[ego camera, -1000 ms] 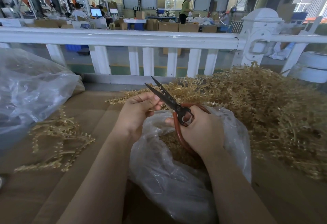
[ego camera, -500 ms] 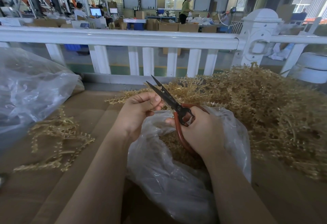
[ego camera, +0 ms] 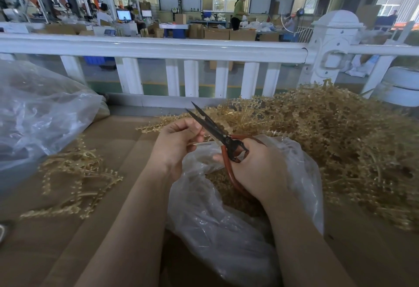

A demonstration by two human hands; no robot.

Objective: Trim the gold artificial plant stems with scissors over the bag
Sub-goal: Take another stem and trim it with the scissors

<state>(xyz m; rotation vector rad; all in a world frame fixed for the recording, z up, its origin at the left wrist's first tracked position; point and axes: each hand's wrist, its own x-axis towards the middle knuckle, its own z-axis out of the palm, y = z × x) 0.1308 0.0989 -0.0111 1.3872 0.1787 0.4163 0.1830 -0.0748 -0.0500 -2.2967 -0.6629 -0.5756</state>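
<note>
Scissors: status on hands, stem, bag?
Right hand grips scissors, blades open. Left hand pinches stem over bag. Nothing blocking.

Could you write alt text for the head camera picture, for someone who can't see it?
A person's right hand holds open red-handled scissors above a clear plastic bag, while the left hand pinches a thin gold stem by the blades. Heaps of gold stems lie on the cardboard-covered table.

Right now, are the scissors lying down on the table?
No, the right hand holds the scissors up over the bag, blades slightly apart.
</note>
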